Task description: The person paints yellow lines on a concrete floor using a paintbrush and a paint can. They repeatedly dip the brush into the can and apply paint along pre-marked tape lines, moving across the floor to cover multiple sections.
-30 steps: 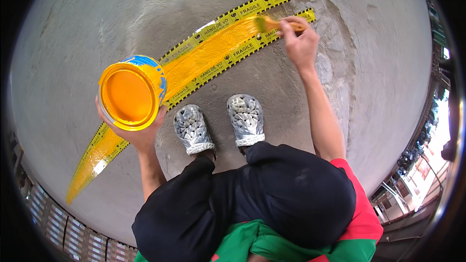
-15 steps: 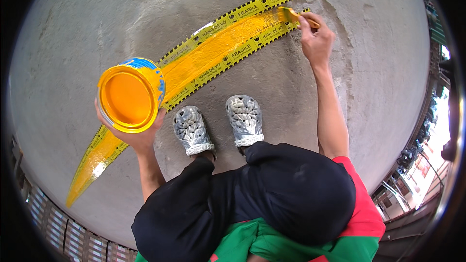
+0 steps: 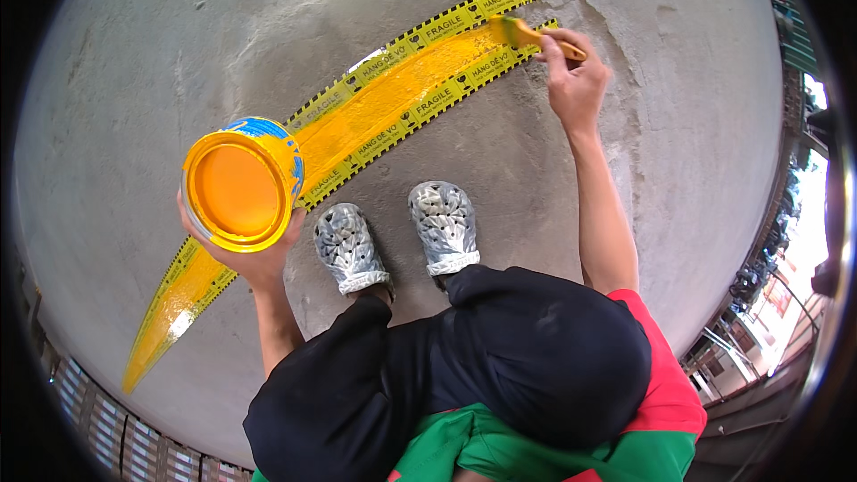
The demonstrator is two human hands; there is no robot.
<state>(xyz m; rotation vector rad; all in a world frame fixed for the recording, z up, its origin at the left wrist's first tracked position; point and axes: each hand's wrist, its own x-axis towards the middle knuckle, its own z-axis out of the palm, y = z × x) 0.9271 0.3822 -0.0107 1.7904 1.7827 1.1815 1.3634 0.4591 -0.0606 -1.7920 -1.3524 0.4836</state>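
Note:
My left hand (image 3: 259,259) is wrapped round an open paint can (image 3: 295,156), blue and yellow outside, with yellow-orange paint (image 3: 234,186) inside. My right hand (image 3: 578,80) grips the handle of a paintbrush (image 3: 536,37). Its bristles, coated yellow, touch the concrete near the far right end of a yellow painted stripe (image 3: 384,98). Two strips of yellow printed tape with black-checked edges border the stripe, an upper tape (image 3: 428,33) and a lower tape (image 3: 420,113). Paint looks thin and patchy close to the brush. The can hides part of the stripe.
Grey concrete floor (image 3: 500,187) surrounds the stripe, with a rough crack (image 3: 616,45) right of its far end. My feet, in grey-white clogs (image 3: 444,223), stand just below the lower tape. A slatted barrier (image 3: 116,433) curves along the lower left; clutter lines the right rim.
The brush has moved a little left along the stripe, with my right hand following. My left hand still holds the can in nearly the same place. The whole view has shifted slightly.

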